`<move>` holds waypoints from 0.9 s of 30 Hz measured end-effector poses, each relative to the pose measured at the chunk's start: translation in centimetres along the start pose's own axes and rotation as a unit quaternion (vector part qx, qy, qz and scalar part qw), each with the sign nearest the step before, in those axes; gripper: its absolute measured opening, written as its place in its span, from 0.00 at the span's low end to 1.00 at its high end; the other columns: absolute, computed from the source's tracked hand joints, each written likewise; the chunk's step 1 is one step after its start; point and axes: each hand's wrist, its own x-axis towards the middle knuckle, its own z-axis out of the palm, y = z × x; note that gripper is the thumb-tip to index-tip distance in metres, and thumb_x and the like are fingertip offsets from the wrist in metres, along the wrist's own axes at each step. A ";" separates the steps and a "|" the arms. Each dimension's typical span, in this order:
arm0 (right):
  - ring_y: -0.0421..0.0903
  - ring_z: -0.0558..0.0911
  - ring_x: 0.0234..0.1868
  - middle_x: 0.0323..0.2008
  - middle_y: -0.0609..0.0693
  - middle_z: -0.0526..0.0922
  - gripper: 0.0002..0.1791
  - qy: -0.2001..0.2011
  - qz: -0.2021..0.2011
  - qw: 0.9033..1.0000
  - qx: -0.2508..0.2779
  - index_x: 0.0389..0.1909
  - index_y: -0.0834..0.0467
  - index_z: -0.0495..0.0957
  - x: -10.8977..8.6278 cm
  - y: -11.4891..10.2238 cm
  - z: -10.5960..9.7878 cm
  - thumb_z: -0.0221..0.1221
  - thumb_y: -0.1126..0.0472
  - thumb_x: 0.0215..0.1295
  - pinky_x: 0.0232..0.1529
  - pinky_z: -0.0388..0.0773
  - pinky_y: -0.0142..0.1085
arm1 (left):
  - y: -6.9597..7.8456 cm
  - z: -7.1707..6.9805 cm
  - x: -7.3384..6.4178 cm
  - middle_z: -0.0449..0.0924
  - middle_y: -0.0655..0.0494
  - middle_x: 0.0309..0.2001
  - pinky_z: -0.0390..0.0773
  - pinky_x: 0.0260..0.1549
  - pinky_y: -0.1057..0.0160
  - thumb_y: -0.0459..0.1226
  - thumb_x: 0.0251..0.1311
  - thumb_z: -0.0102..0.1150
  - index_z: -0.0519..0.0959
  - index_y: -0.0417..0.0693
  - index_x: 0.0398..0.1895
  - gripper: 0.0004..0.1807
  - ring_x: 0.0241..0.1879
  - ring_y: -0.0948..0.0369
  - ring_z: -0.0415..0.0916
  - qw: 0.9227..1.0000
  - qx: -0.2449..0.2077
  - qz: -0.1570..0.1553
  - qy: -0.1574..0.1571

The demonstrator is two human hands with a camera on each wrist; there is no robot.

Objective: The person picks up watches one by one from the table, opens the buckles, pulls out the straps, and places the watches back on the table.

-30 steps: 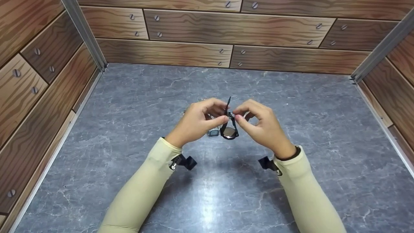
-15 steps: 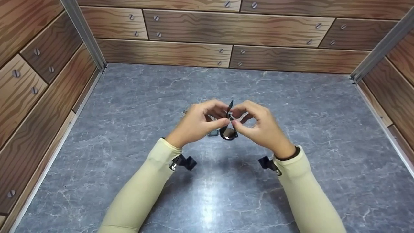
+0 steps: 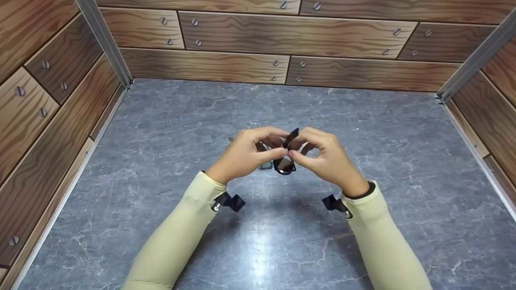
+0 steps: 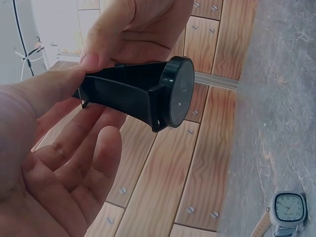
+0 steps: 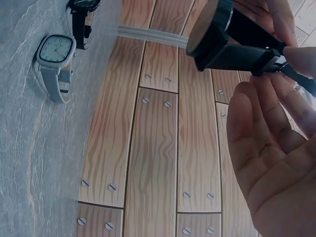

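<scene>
Between the two hands hangs a black wristwatch (image 3: 284, 165), its round case lowest and its strap bent into a loop. In the left wrist view the strap (image 4: 118, 96) runs from the case back to the fingers. My left hand (image 3: 252, 151) pinches the strap near its buckle with thumb and fingers. From the other side my right hand (image 3: 320, 155) pinches the strap at the same place, its fingertips right beside the left ones. The buckle (image 5: 280, 65) shows by the right fingers in the right wrist view. A free strap end sticks up above the fingers.
On the grey marbled table (image 3: 181, 121), below and behind the hands, lies a pale square-faced watch (image 5: 56, 51). Another dark watch (image 5: 79, 24) lies beyond it, and a tan strap (image 4: 261, 224) shows beside the square one. Wood-patterned walls (image 3: 234, 34) enclose the table's back and sides.
My right hand has moved slightly left, up against the left fingertips. The free strap end has tilted to the right, and the loop looks narrower. The left hand has hardly moved.
</scene>
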 end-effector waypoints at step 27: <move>0.43 0.82 0.37 0.38 0.55 0.85 0.08 0.038 -0.011 0.997 0.064 0.41 0.61 0.85 0.0 -0.2 0.4 0.67 0.75 0.64 0.36 0.82 0.31 | 0.1 0.1 0.0 0.86 0.58 0.39 0.84 0.38 0.61 0.41 0.63 0.73 0.84 0.45 0.48 0.14 0.39 0.63 0.83 0.999 0.014 -0.026 0.026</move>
